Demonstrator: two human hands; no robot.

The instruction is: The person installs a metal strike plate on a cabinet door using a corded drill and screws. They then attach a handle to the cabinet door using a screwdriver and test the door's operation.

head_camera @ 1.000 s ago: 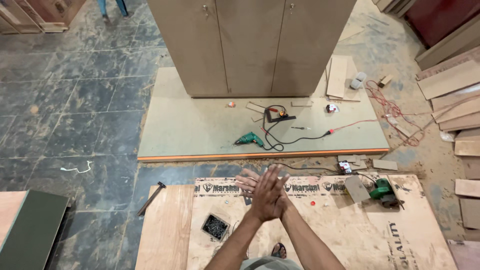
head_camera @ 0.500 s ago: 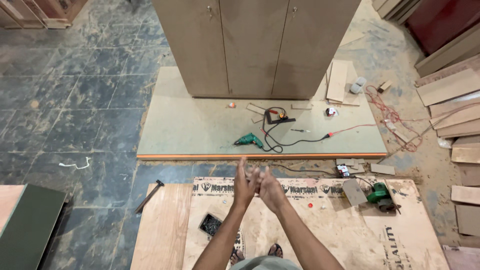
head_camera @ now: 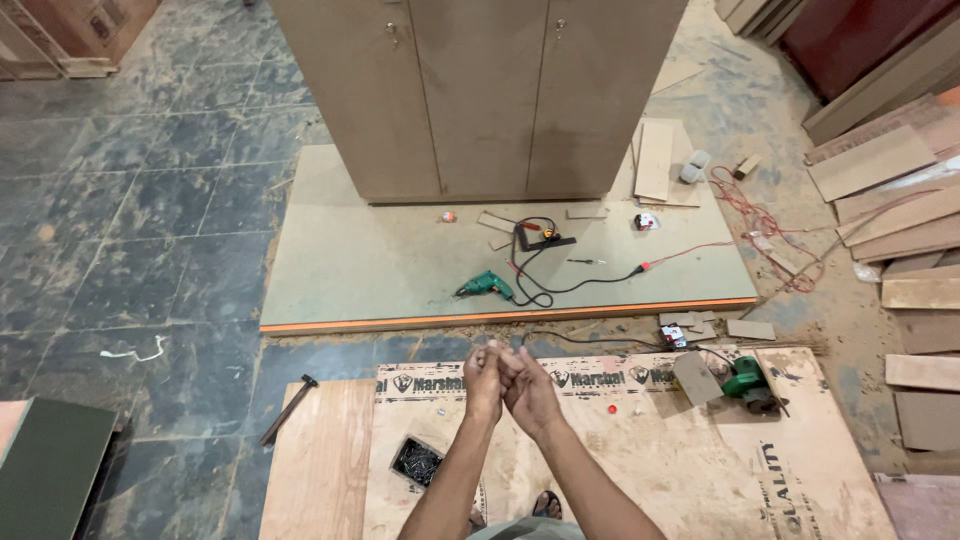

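Note:
My left hand (head_camera: 484, 381) and my right hand (head_camera: 528, 389) are raised together in front of me, fingers curled and fingertips touching, above a plywood sheet (head_camera: 650, 460). Whether they pinch something small I cannot tell. Below my left forearm sits a small open box of dark screws (head_camera: 417, 461) on the plywood. A green power tool (head_camera: 745, 380) lies on the sheet to the right.
A hammer (head_camera: 288, 409) lies on the tiled floor left of the plywood. Beyond is a large board (head_camera: 360, 260) with an orange edge, carrying a green drill (head_camera: 485, 287), cables and a tall wooden cabinet (head_camera: 480, 95). Wood offcuts (head_camera: 900, 220) are stacked at right.
My hands were pressed palm to palm with fingers out; they have parted slightly and now curl with fingertips meeting. The view has shifted a little.

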